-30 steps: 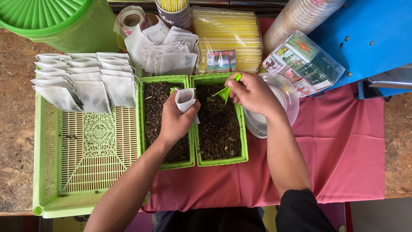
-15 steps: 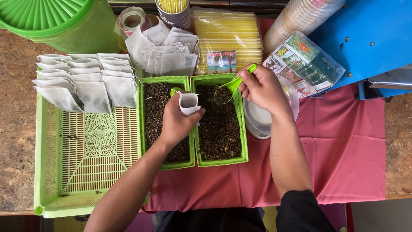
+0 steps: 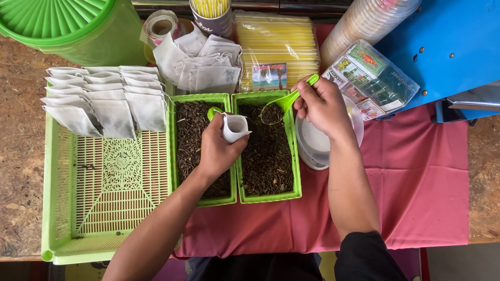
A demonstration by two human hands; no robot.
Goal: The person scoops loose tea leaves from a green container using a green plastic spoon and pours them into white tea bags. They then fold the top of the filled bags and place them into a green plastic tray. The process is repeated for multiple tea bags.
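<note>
My left hand [image 3: 216, 151] holds a small white filter bag [image 3: 234, 127] open, over the gap between two green trays of dark loose tea. My right hand [image 3: 323, 104] grips a green plastic spoon [image 3: 286, 100] whose bowl dips into the right tea tray [image 3: 291, 156]. The left tea tray [image 3: 179, 99] lies under my left wrist. A second green spoon [image 3: 213, 112] pokes out just behind the bag.
A large green slatted tray [image 3: 104, 208] at left carries rows of filled white bags [image 3: 104, 101]. Empty bags [image 3: 200, 65], a tape roll [image 3: 159, 26], yellow straws [image 3: 276, 44], stacked cups [image 3: 364, 23], a round white container [image 3: 312, 145], tea packets [image 3: 372, 78] and a blue machine [image 3: 448, 47] surround the pink cloth [image 3: 416, 182].
My right hand has swung the green spoon up and right from the bag, then lowered its bowl into the right tea tray. My left hand has kept the bag nearly still.
</note>
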